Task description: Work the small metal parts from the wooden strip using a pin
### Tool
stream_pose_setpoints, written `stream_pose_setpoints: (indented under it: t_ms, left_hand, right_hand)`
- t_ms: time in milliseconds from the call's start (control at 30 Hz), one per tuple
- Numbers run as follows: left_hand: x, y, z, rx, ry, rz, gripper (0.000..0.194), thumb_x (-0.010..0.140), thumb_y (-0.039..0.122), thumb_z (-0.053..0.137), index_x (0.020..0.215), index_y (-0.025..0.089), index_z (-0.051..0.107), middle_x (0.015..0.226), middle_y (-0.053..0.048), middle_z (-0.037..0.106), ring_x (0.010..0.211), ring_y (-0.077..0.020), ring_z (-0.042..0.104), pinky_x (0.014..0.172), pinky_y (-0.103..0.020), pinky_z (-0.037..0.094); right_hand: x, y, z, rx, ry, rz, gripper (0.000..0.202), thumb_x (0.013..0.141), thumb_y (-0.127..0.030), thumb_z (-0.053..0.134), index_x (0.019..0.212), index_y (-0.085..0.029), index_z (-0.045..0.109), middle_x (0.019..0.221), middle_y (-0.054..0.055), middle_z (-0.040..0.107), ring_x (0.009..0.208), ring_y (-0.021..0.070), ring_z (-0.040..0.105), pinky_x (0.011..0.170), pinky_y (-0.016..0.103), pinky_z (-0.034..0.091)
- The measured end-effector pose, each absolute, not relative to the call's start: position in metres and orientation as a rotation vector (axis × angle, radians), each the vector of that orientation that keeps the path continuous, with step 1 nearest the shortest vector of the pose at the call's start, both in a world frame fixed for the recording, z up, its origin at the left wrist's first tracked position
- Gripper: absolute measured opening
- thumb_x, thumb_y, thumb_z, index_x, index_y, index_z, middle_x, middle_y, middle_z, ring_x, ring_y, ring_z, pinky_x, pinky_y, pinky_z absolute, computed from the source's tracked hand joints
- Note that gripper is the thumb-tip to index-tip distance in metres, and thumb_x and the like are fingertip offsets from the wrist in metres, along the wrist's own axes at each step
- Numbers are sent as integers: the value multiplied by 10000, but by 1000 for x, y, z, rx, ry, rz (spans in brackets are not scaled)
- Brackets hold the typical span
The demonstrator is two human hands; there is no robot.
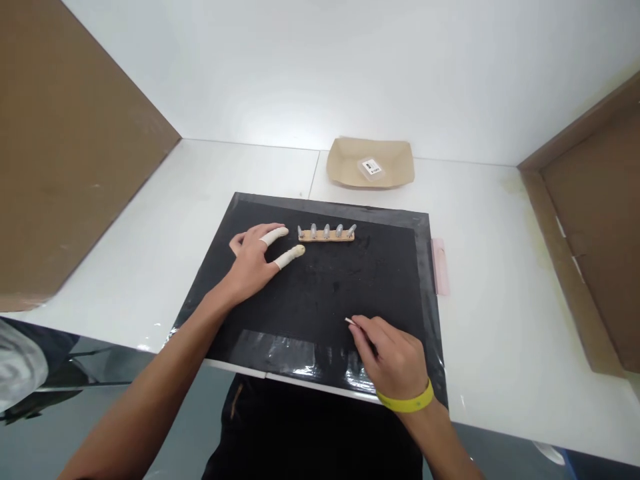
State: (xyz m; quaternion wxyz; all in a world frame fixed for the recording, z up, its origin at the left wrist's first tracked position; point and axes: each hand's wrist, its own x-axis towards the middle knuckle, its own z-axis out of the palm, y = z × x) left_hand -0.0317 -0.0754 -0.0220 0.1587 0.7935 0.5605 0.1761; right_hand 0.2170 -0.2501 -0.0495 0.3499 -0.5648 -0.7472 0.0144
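- Plain white wall [325, 60] up top, brightly lit
- Brown panel [70, 147] upper left
- Brown-framed panel [600, 193] far right
- White counter [500, 280] across the middle
- Grey floor [55, 437] lower left

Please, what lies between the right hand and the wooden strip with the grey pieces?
In the head view: black mat with faint marks, plus the tip of the pale stick that the right hand pinches.

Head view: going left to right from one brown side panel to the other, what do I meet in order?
Left brown panel, left hand, small wooden strip with five grey pieces, right hand, pink strip, right brown panel.
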Motion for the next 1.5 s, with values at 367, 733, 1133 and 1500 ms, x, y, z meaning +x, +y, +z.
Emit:
stream_pose_setpoints:
  t_ms: [367, 733, 1133, 1500]
  left_hand:
    - [-13, -51, -35, 2222, 1433, 658, 134, 957, 363, 707, 1063, 310, 769, 1298, -19, 741, 1302, -291, 592, 1137, -526, 235]
    - [-16, -51, -36, 2139, 1399, 723, 142, 969, 382, 681, 1044, 303, 772, 1281, -26, 752, 1272, -275, 616, 1145, -527, 240]
    - [-14, -53, -36, 2149, 1430, 701, 141, 966, 358, 684, 1079, 306, 752, 1296, -30, 738, 1279, -272, 602, 1137, -519, 243]
    - [-14, -56, -28, 2088, 1416, 733, 137, 956, 411, 711, 1024, 298, 746, 1319, -21, 736, 1281, -260, 619, 1149, -504, 261]
  right_hand:
    - [217, -241, -45, -1622, -2013, -119, 220, 1083, -251, 507, 1054, -150, 701, 760, 7, 672, 669, 131, 645, 609, 247, 431]
    - [220, -244, -49, -1600, -2030, -91, 223, 1087, -284, 498, 1100, -157, 681, 758, -5, 637, 662, 126, 637, 606, 241, 445]
    - [219, -248, -58, -1556, -1988, -107, 152, 1040, -198, 577, 1147, -153, 676, 792, 15, 645, 702, 147, 626, 672, 252, 476]
    - [219, -248, -60, -1525, -1962, -78, 146, 1011, -145, 617, 1144, -136, 677, 816, 30, 655, 720, 157, 618, 698, 270, 477]
